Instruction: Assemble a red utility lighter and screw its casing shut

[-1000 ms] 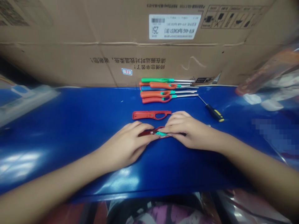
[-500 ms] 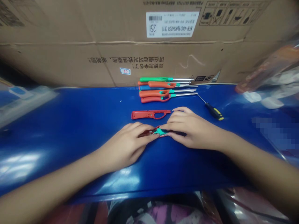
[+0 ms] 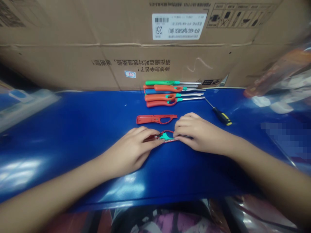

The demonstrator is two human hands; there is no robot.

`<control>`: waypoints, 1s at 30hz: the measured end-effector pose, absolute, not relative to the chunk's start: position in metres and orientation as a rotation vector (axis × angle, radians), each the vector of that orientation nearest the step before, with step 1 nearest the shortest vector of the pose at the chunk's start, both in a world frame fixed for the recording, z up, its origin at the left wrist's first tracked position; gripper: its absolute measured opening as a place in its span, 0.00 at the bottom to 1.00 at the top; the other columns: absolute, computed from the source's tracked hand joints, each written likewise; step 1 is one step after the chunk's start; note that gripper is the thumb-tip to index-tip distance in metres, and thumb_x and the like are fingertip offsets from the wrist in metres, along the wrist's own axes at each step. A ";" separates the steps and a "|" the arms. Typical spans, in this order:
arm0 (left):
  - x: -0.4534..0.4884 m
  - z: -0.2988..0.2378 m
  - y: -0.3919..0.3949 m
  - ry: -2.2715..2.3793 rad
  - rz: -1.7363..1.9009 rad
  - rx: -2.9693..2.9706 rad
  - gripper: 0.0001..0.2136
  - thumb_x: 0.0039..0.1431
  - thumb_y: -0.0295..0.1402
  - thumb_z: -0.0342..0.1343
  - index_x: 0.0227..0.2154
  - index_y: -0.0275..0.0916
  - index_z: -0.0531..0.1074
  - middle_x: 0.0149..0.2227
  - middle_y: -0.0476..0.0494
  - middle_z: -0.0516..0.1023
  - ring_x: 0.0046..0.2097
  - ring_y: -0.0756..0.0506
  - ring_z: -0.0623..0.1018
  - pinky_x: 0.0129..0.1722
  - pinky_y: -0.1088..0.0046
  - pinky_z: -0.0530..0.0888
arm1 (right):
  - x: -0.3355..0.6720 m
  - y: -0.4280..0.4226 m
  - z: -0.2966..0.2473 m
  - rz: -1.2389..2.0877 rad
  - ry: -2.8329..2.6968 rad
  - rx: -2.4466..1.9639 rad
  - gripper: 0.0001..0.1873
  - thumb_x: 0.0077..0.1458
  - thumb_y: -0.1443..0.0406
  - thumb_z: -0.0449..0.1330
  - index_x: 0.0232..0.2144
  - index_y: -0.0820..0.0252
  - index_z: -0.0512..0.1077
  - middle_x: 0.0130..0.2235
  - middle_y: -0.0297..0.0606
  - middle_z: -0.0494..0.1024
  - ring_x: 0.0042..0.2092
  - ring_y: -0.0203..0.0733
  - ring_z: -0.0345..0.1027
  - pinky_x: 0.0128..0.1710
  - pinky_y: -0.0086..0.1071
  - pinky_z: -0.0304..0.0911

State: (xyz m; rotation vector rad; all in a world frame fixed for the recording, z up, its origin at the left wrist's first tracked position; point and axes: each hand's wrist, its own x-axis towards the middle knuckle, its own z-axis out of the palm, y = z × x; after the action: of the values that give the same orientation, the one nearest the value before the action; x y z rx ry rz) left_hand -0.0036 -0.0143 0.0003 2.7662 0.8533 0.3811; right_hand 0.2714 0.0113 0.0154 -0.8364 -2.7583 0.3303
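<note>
An opened red lighter body point(image 3: 166, 132) lies low over the blue table, with a teal trigger piece point(image 3: 166, 136) showing inside it. My left hand point(image 3: 136, 145) is closed around its handle end, thumb and fingers pressing near the teal piece. At the other end, my right hand point(image 3: 194, 132) pinches the lighter with its fingertips; the part under those fingers is mostly hidden. Just beyond both hands rests the matching red half shell point(image 3: 148, 119), hollow side up, with its trigger loop to the right.
Several assembled long lighters point(image 3: 161, 103) in orange, red, green and blue lie stacked against a cardboard box point(image 3: 73, 64). A black and yellow screwdriver point(image 3: 222, 116) lies to their right. Plastic-wrapped items point(image 3: 279, 77) stand at the right side of the blue table point(image 3: 92, 113).
My right hand's fingers have drawn back slightly to the right from the teal piece, exposing more of the red trigger loop. My left hand keeps its hold almost unmoved.
</note>
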 end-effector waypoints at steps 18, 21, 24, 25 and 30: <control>-0.005 -0.003 -0.013 0.834 0.432 2.777 0.21 0.69 0.25 0.48 0.61 0.48 0.70 0.59 0.40 0.74 0.57 0.39 0.74 0.53 0.55 0.74 | 0.276 0.017 0.019 0.609 -2.640 -0.937 0.07 0.63 0.66 0.60 0.36 0.54 0.80 0.39 0.35 0.81 0.43 0.40 0.73 0.47 0.38 0.60; -0.007 -0.004 -0.013 0.810 0.494 2.766 0.21 0.68 0.25 0.49 0.60 0.48 0.71 0.58 0.41 0.75 0.57 0.40 0.75 0.54 0.56 0.75 | 0.281 0.019 0.022 0.646 -2.620 -0.906 0.07 0.63 0.65 0.61 0.36 0.54 0.80 0.39 0.35 0.80 0.43 0.40 0.73 0.46 0.36 0.63; -0.010 -0.003 -0.010 0.802 0.614 2.742 0.17 0.67 0.27 0.53 0.56 0.46 0.75 0.56 0.41 0.77 0.55 0.41 0.77 0.54 0.59 0.76 | 0.283 0.020 0.023 0.632 -2.626 -0.937 0.05 0.61 0.65 0.62 0.36 0.54 0.80 0.39 0.34 0.80 0.43 0.39 0.73 0.46 0.36 0.63; -0.011 -0.001 -0.009 0.808 0.651 2.734 0.16 0.67 0.28 0.55 0.54 0.45 0.76 0.55 0.41 0.78 0.54 0.42 0.78 0.53 0.61 0.76 | 0.283 0.019 0.023 0.630 -2.630 -0.948 0.04 0.61 0.65 0.63 0.36 0.54 0.79 0.39 0.34 0.80 0.42 0.39 0.73 0.46 0.36 0.63; -0.018 0.010 -0.003 0.865 0.698 2.751 0.10 0.65 0.31 0.58 0.46 0.42 0.80 0.42 0.42 0.82 0.42 0.44 0.79 0.43 0.66 0.78 | 0.283 0.018 0.021 0.651 -2.636 -0.969 0.04 0.60 0.67 0.62 0.35 0.55 0.78 0.38 0.34 0.81 0.42 0.39 0.73 0.45 0.35 0.64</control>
State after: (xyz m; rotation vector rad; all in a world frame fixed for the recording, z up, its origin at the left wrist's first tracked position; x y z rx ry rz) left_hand -0.0177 -0.0030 0.0101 2.7512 0.8652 0.6981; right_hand 0.2827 0.0182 0.0212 -0.9693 -2.6364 0.6509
